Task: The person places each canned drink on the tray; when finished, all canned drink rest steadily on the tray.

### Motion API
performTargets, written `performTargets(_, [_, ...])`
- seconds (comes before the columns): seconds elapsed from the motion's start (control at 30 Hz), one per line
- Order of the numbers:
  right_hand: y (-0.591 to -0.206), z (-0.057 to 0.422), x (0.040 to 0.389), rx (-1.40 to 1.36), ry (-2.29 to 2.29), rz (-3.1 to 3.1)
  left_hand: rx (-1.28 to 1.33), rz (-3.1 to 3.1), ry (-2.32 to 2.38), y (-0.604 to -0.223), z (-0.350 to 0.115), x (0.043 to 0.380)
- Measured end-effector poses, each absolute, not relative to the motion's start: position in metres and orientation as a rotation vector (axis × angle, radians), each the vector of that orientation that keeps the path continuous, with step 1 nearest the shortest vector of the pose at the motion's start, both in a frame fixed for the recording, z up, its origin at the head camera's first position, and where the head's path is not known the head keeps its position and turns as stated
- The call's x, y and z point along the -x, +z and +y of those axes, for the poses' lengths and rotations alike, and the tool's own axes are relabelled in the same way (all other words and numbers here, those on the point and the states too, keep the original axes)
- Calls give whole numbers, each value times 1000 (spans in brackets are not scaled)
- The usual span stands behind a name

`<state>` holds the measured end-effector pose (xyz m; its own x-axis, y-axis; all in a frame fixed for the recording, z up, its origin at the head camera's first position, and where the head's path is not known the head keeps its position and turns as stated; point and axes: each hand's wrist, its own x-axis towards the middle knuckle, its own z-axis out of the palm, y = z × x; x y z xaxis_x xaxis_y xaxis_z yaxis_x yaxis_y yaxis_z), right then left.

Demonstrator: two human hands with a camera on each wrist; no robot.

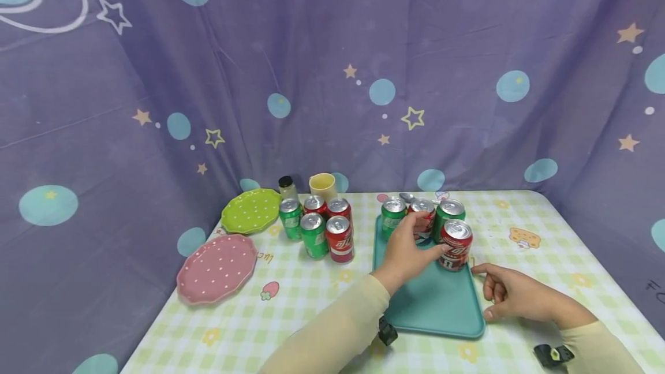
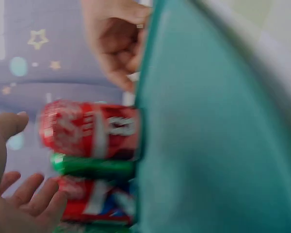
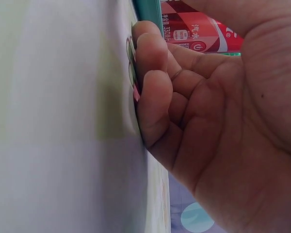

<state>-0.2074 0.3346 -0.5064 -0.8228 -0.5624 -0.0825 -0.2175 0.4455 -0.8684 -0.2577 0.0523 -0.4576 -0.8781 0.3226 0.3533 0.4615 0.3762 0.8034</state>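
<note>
On the teal tray (image 1: 435,299) stand two green soda cans and two red cola cans. The nearest red can (image 1: 456,247) is at the tray's right side. My left hand (image 1: 407,250) hovers over the tray with fingers spread, a gap between it and the red can (image 2: 94,128) in the left wrist view. At the tray's right edge, my right hand (image 1: 511,293) rests on the tablecloth. Its index fingertip and thumb are at the rim, while the other fingers bend loosely in the right wrist view, holding nothing.
Left of the tray stands a group of red and green cans (image 1: 340,241). Behind it are a yellow mug (image 1: 323,186) and a black-lidded jar (image 1: 287,188). A green plate (image 1: 251,211) and a pink plate (image 1: 217,269) lie at far left. A spoon (image 1: 407,196) shows behind the tray.
</note>
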Motion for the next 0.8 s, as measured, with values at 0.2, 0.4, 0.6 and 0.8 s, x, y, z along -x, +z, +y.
performTargets(0.2, [-509,337,209,690,-1336,2340,914,-2431,-1542,-428,7,250])
performTargets(0.4, [-511,339,210,684,-1320,2346,870,-2259,-1494,-416,-50,249])
performTargets(0.6, [-511,338,210,690,-1327,2335,660,-2092,-1466,-426,-114,260])
performTargets(0.8, [-513,340,210,709,-1334,2326,405,-2020,-1427,-450,-153,270])
